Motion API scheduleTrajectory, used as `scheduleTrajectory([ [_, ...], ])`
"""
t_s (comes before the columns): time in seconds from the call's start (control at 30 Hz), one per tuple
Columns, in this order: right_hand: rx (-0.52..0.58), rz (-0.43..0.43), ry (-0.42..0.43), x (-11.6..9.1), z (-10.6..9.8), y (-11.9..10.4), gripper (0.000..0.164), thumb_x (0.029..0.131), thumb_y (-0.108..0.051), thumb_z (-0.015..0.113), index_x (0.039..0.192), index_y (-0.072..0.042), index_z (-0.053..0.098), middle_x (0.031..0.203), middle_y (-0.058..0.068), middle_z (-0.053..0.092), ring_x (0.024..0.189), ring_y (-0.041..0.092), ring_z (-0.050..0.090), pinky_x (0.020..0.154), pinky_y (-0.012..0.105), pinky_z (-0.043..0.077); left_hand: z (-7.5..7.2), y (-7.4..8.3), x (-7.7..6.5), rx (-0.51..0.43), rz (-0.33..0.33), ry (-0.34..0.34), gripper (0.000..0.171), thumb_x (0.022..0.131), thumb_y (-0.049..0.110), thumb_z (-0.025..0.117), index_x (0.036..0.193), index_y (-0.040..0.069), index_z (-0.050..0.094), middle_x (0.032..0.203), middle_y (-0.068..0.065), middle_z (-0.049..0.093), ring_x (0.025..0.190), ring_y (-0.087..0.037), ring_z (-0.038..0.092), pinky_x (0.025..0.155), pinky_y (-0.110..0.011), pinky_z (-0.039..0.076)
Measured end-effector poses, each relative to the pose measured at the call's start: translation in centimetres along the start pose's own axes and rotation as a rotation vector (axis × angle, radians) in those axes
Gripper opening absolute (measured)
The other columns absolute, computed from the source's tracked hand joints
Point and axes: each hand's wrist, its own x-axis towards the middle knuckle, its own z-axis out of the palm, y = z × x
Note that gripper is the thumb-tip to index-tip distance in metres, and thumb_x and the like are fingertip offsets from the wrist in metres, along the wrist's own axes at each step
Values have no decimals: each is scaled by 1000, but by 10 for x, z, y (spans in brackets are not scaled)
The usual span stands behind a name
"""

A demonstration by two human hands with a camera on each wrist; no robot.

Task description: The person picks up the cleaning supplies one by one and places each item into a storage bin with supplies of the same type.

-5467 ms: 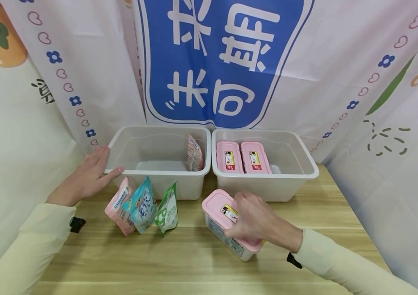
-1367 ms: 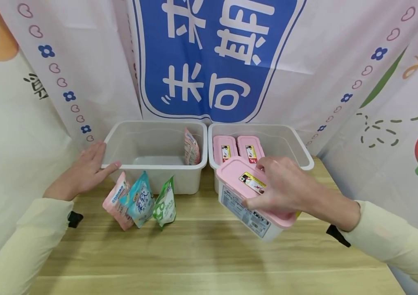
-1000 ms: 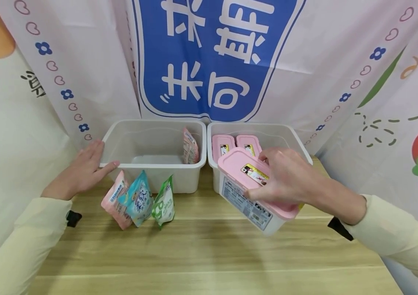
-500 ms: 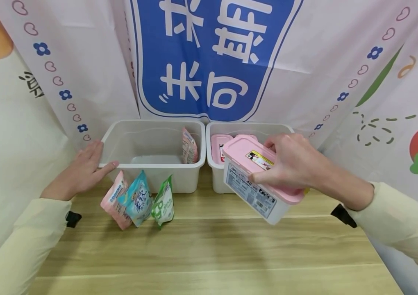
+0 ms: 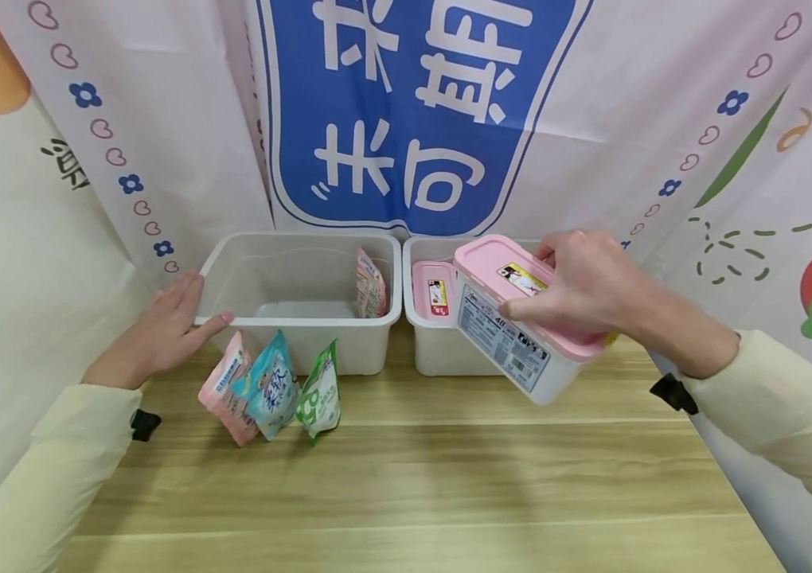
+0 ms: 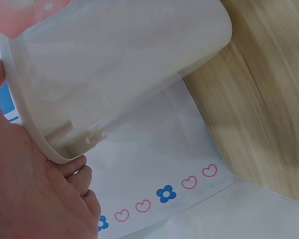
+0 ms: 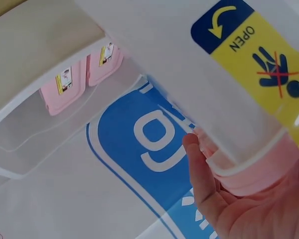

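My right hand [image 5: 581,278] grips a white plastic tub [image 5: 502,338] across its pink lid, tilted and raised at the front of the right bin [image 5: 449,354]. In the right wrist view, the tub [image 7: 164,55] shows a yellow and blue "OPEN" label. A matching tub [image 5: 429,288] is visible inside that bin in the head view; a second shows in the right wrist view. My left hand [image 5: 155,330] holds the front left corner of the left bin [image 5: 306,350], thumb over the front rim. In the left wrist view, its fingers [image 6: 79,179] curl below the rim.
Before the left bin stand a pink pouch [image 5: 223,398], a blue pouch [image 5: 273,386] and a green-and-white pouch [image 5: 320,398]. Another pink pouch [image 5: 370,286] leans inside the left bin. A printed cloth [image 5: 592,119] hangs behind the wooden table [image 5: 377,493].
My right hand has lifted the tub off the table, then up and slightly right toward the right bin, where it now hides one stored tub. My left hand stays on the left bin.
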Motion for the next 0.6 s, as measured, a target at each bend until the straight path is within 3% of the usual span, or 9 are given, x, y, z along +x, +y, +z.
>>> scheduleTrajectory([
  [0.27,-24,21,31,13,-8,13,82,81,-62,81,129,1,62,95,19,74,62,21,70,47,30,56,0,-1,0,-3,10,10,97,110,62,34,164,-3,-13,172,-27,-21,161,-52,-13,130,-69,-4],
  [0.6,-14,70,57,28,-14,34,78,83,-63,80,121,3,66,92,21,74,63,24,71,49,32,57,-1,1,-2,-6,10,-2,98,110,62,33,164,-5,-12,173,-27,-20,162,-50,-12,131,-67,-5],
])
